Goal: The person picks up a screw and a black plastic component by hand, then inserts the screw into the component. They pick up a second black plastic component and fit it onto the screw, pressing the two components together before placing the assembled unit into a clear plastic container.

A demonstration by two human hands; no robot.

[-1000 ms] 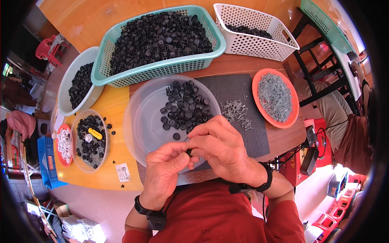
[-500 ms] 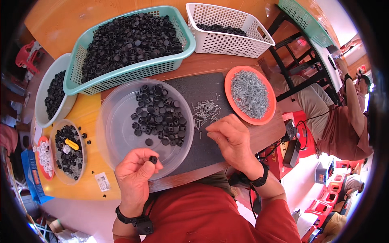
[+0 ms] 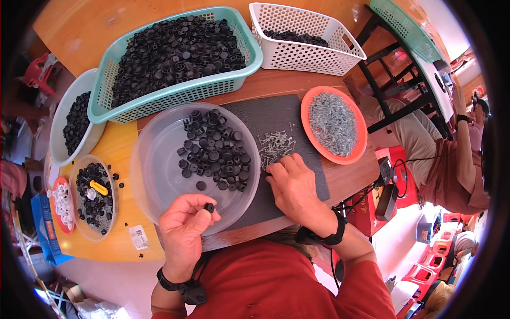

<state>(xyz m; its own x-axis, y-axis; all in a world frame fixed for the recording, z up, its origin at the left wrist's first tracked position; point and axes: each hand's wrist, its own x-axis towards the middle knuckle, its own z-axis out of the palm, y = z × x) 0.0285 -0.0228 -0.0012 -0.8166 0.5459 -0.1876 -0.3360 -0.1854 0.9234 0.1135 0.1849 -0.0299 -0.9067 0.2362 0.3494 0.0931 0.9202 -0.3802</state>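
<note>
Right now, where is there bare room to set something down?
Far end of the dark mat, between the clear tub and orange plate, looks bare; so does the tub's left half. Crowded: by the right hand at the loose screws, and the far edge with teal basket and white basket.

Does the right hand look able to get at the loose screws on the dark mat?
Probably yes: the right hand is at the near edge of the screws, and nothing visible stands between them.

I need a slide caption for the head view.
Left hand pinches a small, black, cylindrical part; right hand at silvery metal screws on the dark rectangular mat.
</note>
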